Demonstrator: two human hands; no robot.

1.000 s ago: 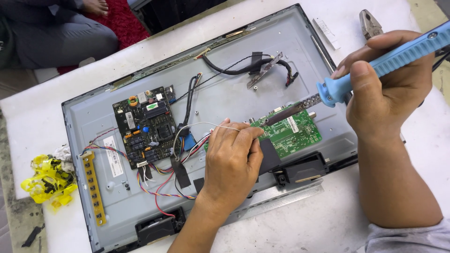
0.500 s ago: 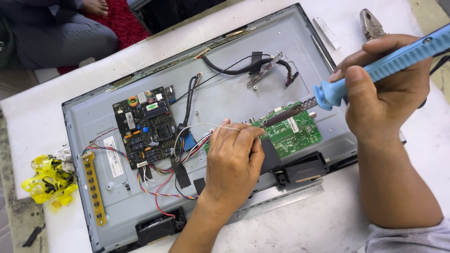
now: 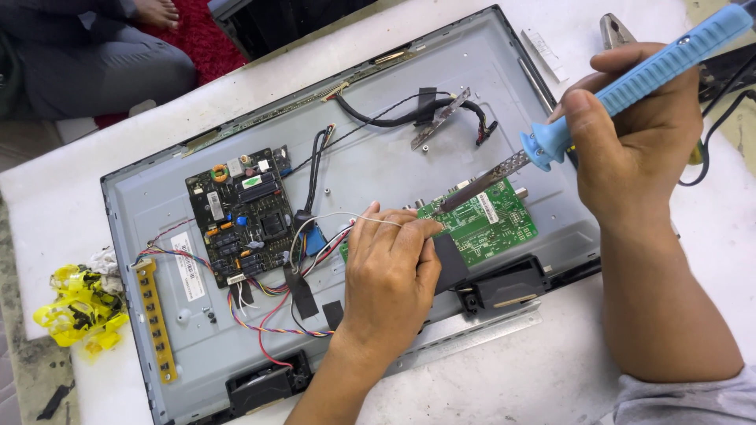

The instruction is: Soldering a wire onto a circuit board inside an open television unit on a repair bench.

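Observation:
A flat screen's grey metal back panel (image 3: 378,165) lies open on the white table. My right hand (image 3: 638,134) grips a blue-handled soldering iron (image 3: 630,83), its dark tip touching the left edge of the green circuit board (image 3: 492,224). My left hand (image 3: 390,275) rests on the panel beside that board, pinching a thin white wire (image 3: 370,222) at the iron's tip. A black power board (image 3: 244,208) sits to the left, with coloured wires running from it.
A yellow strip board (image 3: 153,319) lies at the panel's left edge. Crumpled yellow tape (image 3: 79,307) sits on the table's left. Pliers (image 3: 614,31) lie at the top right. Another person sits beyond the table at top left (image 3: 94,55).
The soldering iron's tip has come down and left onto the green board's edge. My left hand stays put, holding the wire.

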